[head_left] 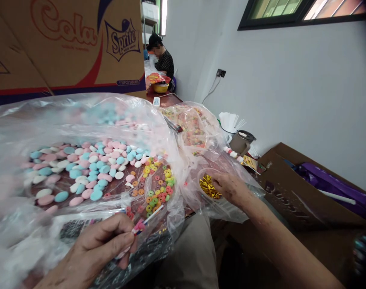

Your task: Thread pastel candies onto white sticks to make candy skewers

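1. Left hand: clenched on a thin white stick threaded with small pink candy pieces. The stick tip points up and away from the hand, over the clear plastic sheet.
2. Right hand: fingers curled down onto a bunch of shiny gold twist ties lying in crumpled clear plastic. They look pinched, but I can't tell if the grip has closed.
3. Just beyond the left hand: a heap of small multicoloured ring candies. Further out and to its left is a spread of flat pastel blue, pink and white disc candies, all on the plastic-covered surface.
4. Risk: loaded pieces could slide off the stick's free end, judging by its loose tilt and the one-hand hold near its base.
5. Risk: the plastic bunches under both hands. A snag from the right hand could drag the sheet and scatter rings.
6. Room: tight. A printed brown cardboard box walls off the far side. An open brown carton with purple plastic sits right of the right hand. A dark cup of white sticks stands just beyond it.
7. Another person works well away.
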`<state>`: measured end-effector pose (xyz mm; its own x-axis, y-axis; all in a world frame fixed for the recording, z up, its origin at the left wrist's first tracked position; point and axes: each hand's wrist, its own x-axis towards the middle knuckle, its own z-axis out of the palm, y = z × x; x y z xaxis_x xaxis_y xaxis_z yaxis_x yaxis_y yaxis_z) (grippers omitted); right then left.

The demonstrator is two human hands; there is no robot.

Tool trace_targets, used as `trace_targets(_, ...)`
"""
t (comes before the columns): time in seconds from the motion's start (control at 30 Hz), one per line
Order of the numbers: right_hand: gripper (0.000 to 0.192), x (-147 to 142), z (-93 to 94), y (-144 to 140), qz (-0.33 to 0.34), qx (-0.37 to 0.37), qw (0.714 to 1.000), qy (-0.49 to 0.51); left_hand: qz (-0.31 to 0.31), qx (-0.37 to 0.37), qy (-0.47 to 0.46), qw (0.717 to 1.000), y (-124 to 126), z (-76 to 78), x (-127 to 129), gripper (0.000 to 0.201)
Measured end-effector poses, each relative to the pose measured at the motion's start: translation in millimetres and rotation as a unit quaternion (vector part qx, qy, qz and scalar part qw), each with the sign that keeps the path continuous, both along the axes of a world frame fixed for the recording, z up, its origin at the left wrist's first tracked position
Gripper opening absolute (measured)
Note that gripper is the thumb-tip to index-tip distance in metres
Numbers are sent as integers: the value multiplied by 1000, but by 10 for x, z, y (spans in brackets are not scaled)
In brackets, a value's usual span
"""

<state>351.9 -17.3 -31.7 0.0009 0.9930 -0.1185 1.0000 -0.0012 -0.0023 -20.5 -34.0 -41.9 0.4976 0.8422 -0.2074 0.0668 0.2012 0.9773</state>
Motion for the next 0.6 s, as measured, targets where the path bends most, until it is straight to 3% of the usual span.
trace_targets(0.27, 31, -312, 80, 66, -115, -116, 985, -60, 2, -17, 3, 1000, -7, 24, 31, 36)
trace_targets(0.43, 34, -340, 10, 129, -110, -117, 985, -56, -49, -9, 3, 999, 40, -48, -55, 31)
trace_targets(0.6, 44, -225, 34, 100, -87, -75, 992, -43, -46, -1, 6, 999, 42, -80, -80, 31)
